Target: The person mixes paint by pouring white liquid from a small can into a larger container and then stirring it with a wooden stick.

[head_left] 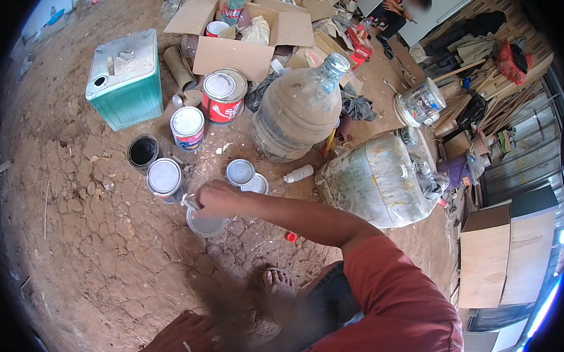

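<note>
My right hand point(215, 198) reaches out from a red sleeve and is closed on a small white-smeared stick point(191, 204). The stick's end dips into a small open can of whitish paint point(205, 225) standing on cracked dirt just below the hand. A closed silver-lidded can point(164, 178) stands just left of the hand. Two loose round lids point(240, 172) point(256, 184) lie just beyond it. My left hand is out of sight; only a bare foot point(278, 283) and a knee point(176, 344) show near the lower edge.
Beyond stand an open black can point(142, 150), a labelled can point(187, 128), a large red can point(224, 95), a teal jerrycan point(125, 79), two big dirty water bottles point(298, 109) point(379, 178) and open cardboard boxes point(244, 36). A person point(400, 10) crouches far back. Boards point(487, 255) lean at right.
</note>
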`<action>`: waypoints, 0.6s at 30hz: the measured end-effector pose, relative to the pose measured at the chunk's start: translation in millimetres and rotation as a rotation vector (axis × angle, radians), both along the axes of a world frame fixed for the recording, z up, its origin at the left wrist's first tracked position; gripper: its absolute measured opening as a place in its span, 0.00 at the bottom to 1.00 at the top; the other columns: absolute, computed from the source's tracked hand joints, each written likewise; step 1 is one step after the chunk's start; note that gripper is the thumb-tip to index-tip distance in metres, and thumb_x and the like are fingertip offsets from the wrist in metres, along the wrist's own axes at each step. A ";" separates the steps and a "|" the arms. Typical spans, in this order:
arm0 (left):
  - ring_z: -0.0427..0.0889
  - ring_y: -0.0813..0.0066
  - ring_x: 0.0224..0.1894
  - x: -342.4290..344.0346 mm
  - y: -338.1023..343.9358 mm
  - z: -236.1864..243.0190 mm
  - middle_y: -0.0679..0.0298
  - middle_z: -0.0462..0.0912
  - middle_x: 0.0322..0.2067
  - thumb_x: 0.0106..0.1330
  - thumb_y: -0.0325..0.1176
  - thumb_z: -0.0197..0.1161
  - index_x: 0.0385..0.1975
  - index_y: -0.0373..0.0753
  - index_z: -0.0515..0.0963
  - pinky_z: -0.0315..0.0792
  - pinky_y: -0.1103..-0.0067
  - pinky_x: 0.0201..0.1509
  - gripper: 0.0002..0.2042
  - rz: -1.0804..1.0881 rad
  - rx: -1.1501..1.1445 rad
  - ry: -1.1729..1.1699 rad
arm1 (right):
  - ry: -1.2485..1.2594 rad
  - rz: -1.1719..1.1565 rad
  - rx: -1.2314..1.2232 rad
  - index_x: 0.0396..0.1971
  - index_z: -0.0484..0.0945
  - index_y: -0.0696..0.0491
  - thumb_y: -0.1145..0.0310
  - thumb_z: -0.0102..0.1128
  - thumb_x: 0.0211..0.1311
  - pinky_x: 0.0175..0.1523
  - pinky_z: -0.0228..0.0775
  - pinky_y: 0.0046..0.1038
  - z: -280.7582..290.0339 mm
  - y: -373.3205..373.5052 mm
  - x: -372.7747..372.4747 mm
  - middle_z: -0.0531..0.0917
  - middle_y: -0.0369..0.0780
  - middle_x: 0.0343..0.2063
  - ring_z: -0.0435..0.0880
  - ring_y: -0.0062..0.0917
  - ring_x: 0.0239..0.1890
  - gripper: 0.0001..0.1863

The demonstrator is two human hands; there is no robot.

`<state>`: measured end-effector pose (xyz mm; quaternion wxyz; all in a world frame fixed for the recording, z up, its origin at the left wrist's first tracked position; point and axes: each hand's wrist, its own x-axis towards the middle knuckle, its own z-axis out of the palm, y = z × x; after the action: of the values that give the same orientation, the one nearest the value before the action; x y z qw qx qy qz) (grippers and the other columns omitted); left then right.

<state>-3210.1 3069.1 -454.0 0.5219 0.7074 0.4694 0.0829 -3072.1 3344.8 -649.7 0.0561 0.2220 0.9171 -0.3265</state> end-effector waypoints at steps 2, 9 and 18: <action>0.76 0.52 0.63 0.5 0.2 1.1 0.51 0.78 0.61 0.64 0.38 0.67 0.64 0.37 0.73 0.69 0.63 0.66 0.28 0.009 -0.006 0.004 | -0.062 0.011 -0.054 0.29 0.86 0.58 0.49 0.68 0.57 0.44 0.78 0.45 1.6 -12.1 -4.6 0.85 0.54 0.28 0.87 0.50 0.36 0.23; 0.76 0.51 0.63 0.5 6.5 4.2 0.51 0.77 0.62 0.66 0.41 0.65 0.64 0.38 0.72 0.68 0.63 0.67 0.27 -0.040 -0.015 -0.010 | 0.033 -0.044 0.040 0.27 0.84 0.59 0.46 0.63 0.63 0.41 0.77 0.47 -19.7 -3.0 4.1 0.83 0.54 0.25 0.84 0.52 0.32 0.26; 0.74 0.53 0.62 -10.6 -0.4 -15.0 0.49 0.76 0.56 0.73 0.35 0.54 0.68 0.37 0.66 0.64 0.59 0.70 0.24 -0.151 0.063 -0.017 | 0.007 0.025 0.034 0.26 0.85 0.58 0.48 0.62 0.63 0.44 0.77 0.47 -7.1 -12.3 2.7 0.85 0.53 0.26 0.86 0.51 0.34 0.24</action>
<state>-3220.7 3068.6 -469.1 0.5084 0.7560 0.4073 0.0641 -3069.5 3332.5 -656.8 0.0531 0.2102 0.9253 -0.3111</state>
